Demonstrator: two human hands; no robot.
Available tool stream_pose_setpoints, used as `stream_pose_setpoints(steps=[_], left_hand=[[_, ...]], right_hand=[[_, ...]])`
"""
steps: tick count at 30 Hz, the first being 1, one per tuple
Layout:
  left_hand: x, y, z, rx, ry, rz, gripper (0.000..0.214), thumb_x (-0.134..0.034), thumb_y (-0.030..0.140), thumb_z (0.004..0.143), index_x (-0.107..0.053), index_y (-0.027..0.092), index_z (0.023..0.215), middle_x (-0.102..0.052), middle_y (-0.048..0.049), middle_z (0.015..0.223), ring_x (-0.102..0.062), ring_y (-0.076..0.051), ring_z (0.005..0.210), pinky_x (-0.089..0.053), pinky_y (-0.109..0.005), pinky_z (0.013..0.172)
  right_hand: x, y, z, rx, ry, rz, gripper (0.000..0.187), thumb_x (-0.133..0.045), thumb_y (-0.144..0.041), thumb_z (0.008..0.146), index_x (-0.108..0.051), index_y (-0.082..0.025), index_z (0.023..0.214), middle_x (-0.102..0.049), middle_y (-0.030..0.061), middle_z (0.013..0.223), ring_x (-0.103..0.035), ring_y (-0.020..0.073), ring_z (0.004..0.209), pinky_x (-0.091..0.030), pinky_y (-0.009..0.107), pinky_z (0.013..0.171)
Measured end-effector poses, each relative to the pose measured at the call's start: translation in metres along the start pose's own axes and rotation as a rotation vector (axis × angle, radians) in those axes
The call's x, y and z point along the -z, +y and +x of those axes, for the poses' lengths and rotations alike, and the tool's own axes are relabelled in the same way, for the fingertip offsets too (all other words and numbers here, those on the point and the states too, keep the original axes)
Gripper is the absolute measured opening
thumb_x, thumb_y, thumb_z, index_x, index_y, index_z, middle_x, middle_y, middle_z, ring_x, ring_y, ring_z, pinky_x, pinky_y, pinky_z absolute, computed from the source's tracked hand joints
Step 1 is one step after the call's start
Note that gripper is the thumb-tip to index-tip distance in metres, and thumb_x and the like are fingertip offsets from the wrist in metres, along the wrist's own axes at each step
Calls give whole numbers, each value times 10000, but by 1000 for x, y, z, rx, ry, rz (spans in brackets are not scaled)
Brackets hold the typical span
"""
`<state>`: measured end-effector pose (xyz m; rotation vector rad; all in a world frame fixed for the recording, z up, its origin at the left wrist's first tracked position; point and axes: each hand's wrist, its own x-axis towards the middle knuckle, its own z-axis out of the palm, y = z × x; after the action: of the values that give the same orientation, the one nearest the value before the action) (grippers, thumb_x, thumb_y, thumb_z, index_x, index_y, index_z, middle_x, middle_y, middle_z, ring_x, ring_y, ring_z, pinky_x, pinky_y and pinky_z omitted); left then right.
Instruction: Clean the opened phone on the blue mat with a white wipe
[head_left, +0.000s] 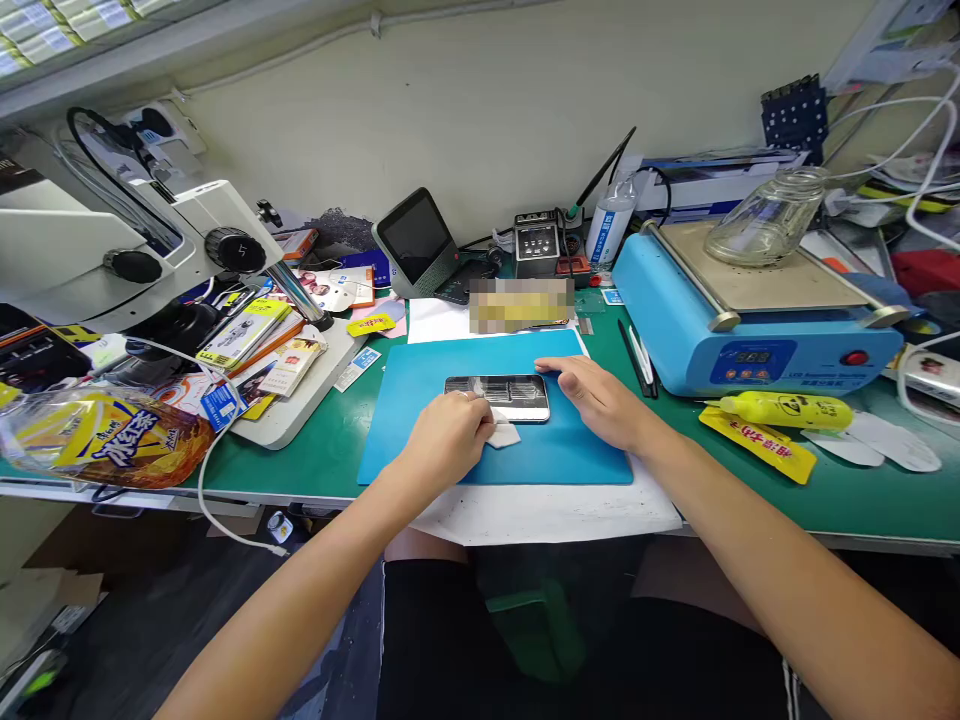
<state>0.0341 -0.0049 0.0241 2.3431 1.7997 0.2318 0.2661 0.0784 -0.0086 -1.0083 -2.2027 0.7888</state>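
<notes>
A smartphone (529,398) lies crosswise on a blue mat (420,365), its dark glossy face up with a bright reflection on it. My left hand (450,432) is closed at the phone's left end, with a white wipe (504,432) pinched in it; one corner hangs over the phone's near edge onto the mat. My right hand (600,402) rests on the mat just right of the phone, fingers stretched out and holding nothing. Its fingertips lie close to the phone's far right corner.
At left stand a microscope (217,240) and a bottle of brown drink (112,435). A blue heating machine (750,340) bears a glass jar (769,220) at right. Near it lie tweezers (639,355) and a yellow bottle (787,410). A soldering station (536,245) stands behind.
</notes>
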Motion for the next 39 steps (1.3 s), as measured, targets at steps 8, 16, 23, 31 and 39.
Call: stream_pose_setpoints(steps=[8,16,23,31,39], left_hand=[[9,-14,33,67,40,34,169,-565,176,927,-721,211,871,-740,-45,909,-674,-220,859,-470,-278,713],[32,-56,22,201,149,102,167,-559,183,923,-710,188,853,-738,-70,907,-662,-245,865,-458,-299,700],[5,-18,37,85,68,65,152,-562,192,944,-704,197,892,-733,-50,924,-670,-231,876,-457,-284,697],[5,-23,35,120,76,93,162,-531,170,967,-686,178,923,-721,-74,955,-667,-243,918,-457,-287,733],[4,-16,25,122,33,92,166,-532,176,961,-690,190,911,-727,-62,949,-669,-234,895,-455,-287,715]], right_hand=[[2,-2,-2,-16,-5,7,707,-239,-712,955,-658,-259,1300,-683,91,1287,-558,317,1260,-407,511,1103],[1,-4,-1,-8,4,15,716,-242,-732,941,-677,-274,1278,-691,89,1276,-569,328,1244,-415,519,1092],[2,-2,0,-28,4,1,744,-229,-747,933,-671,-265,1289,-688,93,1287,-568,327,1252,-421,518,1092],[0,3,0,-12,9,6,714,-234,-724,949,-670,-272,1288,-689,84,1284,-564,320,1258,-414,509,1096],[0,-3,1,-24,-3,-6,774,-218,-755,927,-677,-242,1279,-683,101,1298,-553,329,1272,-399,516,1107]])
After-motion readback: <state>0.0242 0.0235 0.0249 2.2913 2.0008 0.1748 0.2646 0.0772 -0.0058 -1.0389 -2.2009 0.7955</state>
